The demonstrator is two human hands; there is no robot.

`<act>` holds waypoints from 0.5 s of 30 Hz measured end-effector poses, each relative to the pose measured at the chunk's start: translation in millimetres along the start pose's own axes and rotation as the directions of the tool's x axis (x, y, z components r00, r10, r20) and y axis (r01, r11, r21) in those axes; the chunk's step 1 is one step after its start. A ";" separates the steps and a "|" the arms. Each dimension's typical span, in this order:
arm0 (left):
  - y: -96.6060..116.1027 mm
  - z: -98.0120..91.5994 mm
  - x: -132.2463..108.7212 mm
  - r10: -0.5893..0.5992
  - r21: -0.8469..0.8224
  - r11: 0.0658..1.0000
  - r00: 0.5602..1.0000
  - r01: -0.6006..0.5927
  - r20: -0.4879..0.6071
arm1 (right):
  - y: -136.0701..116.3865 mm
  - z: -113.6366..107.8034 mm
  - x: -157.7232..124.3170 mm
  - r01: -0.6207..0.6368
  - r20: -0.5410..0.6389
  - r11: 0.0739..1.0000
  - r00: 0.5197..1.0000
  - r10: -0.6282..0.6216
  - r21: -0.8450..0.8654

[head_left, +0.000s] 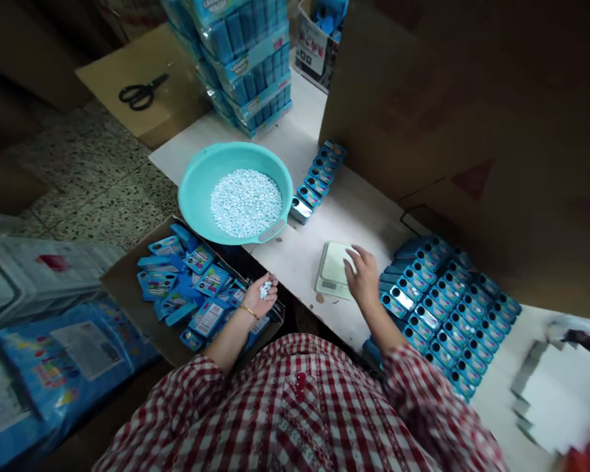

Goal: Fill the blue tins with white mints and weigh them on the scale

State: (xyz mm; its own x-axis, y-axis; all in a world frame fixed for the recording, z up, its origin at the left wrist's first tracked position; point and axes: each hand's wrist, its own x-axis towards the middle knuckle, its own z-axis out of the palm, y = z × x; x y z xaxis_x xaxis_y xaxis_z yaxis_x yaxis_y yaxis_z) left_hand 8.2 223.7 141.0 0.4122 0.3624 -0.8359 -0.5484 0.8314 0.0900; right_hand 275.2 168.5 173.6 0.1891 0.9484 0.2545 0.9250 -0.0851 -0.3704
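Cupped palm up, my left hand (259, 296) holds a small heap of pale candies (266, 288) in its palm. It is above the edge of a cardboard box (122, 292) full of small blue candy packs (211, 280). Over the right side of a pale kitchen scale (330, 272) is my right hand (364, 274), its fingers curved and apart, with nothing visible in them. I cannot tell whether it touches the scale. A turquoise basin (196, 190) with many pale candies (246, 202) stands beyond my left hand.
Blue tins stand in rows (442, 314) at right, with a short line of tins (317, 180) beside the basin. Wrapped stacks of blue packs (248, 65) stand behind. Black scissors (140, 95) lie on cardboard. A large cardboard sheet (452, 131) borders the table's far right.
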 end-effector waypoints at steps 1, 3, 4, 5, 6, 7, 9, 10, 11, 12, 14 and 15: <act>0.4 4.9 2.1 -0.009 0.014 1.000 1.000 0.009 0.015 | 12.8 -21.6 -32.3 -0.028 -0.010 0.998 1.000 0.028 -0.064; 0.9 16.0 6.7 -0.023 0.043 0.999 0.999 0.021 0.045 | 32.9 -56.7 -92.6 -0.103 -0.007 0.976 0.995 0.104 -0.194; 0.5 21.9 9.4 -0.029 0.060 0.998 0.998 0.026 0.058 | 39.6 -68.1 -117.2 -0.131 0.027 0.958 0.989 0.142 -0.255; -0.6 27.9 12.2 -0.039 0.079 0.996 0.997 0.033 0.068 | 44.1 -74.7 -136.6 -0.146 0.076 0.939 0.981 0.178 -0.310; -2.6 33.6 14.9 -0.053 0.100 0.994 0.996 0.045 0.074 | 47.1 -76.7 -150.3 -0.152 0.131 0.921 0.968 0.212 -0.359; -5.5 38.8 17.3 -0.070 0.121 0.991 0.995 0.061 0.073 | 49.2 -74.8 -158.5 -0.157 0.177 0.903 0.953 0.244 -0.400; -13.5 46.7 20.5 -0.104 0.155 0.983 0.992 0.093 0.066 | 52.6 -63.8 -161.9 -0.183 0.203 0.872 0.932 0.301 -0.455; -18.1 49.1 21.1 -0.117 0.167 0.980 0.991 0.105 0.064 | 54.3 -56.9 -159.3 -0.207 0.184 0.857 0.928 0.325 -0.472; -22.8 50.6 21.2 -0.128 0.174 0.978 0.990 0.116 0.061 | 56.3 -50.6 -155.5 -0.230 0.159 0.844 0.926 0.344 -0.485; -27.2 51.3 20.8 -0.133 0.177 0.977 0.990 0.122 0.055 | 58.3 -45.5 -151.3 -0.245 0.138 0.832 0.925 0.355 -0.497; -34.3 50.8 19.3 -0.142 0.175 0.975 0.989 0.133 0.036 | 62.2 -40.6 -143.8 -0.234 0.128 0.818 0.928 0.349 -0.526; -36.8 50.0 18.1 -0.147 0.174 0.975 0.989 0.141 0.024 | 63.4 -40.9 -140.7 -0.211 0.135 0.815 0.934 0.331 -0.539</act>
State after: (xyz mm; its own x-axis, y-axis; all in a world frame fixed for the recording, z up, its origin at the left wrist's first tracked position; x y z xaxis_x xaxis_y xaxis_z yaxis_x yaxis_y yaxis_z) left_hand 72.2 220.8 149.6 0.5060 0.2464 -0.8266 -0.3503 0.9344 0.0641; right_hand 320.7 17.2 150.9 0.4382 0.8988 -0.0060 0.8920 -0.4341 0.1259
